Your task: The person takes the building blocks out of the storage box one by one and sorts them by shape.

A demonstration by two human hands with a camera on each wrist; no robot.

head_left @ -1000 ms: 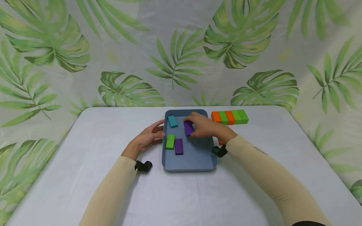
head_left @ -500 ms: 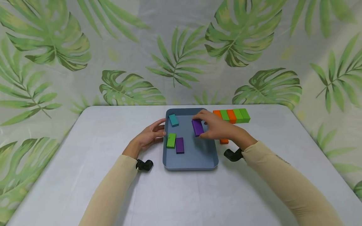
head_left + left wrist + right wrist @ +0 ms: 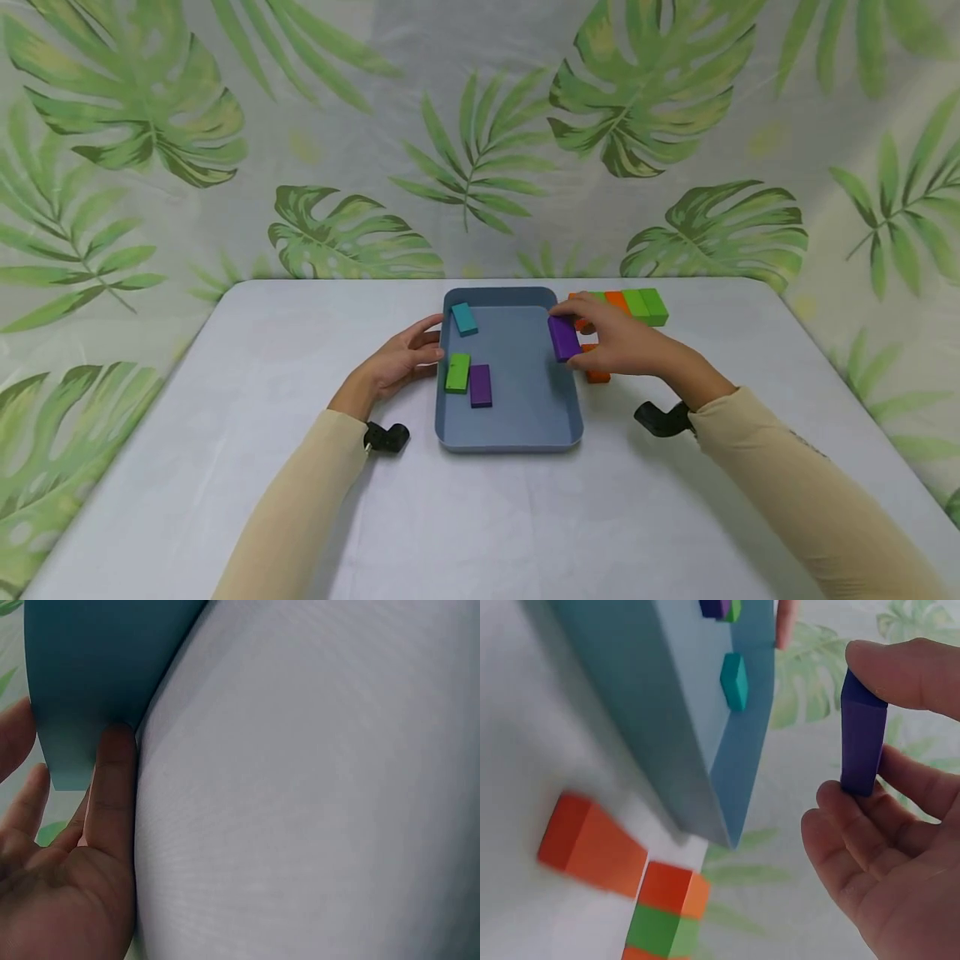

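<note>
My right hand (image 3: 618, 337) pinches a purple block (image 3: 565, 338) between thumb and fingertips, held above the right rim of the blue-grey tray (image 3: 525, 417). In the right wrist view that purple block (image 3: 862, 739) hangs clear of the tray wall. My left hand (image 3: 401, 362) rests against the tray's left side, its fingers fairly straight and touching the outer wall, as the left wrist view also shows with the hand (image 3: 75, 892). Inside the tray lie a teal block (image 3: 464, 319), a green block (image 3: 457, 373) and a second purple block (image 3: 481, 386).
Right of the tray, a row of orange and green blocks (image 3: 645, 307) stands side by side near the table's back edge. A single orange block (image 3: 597, 377) lies nearer, partly behind my right hand. White cloth (image 3: 480, 525) covers the table; a leaf-patterned cloth hangs behind.
My right hand has lifted the purple block from the tray and carried it rightward to above the right rim. My left hand has stayed at the tray's left side.
</note>
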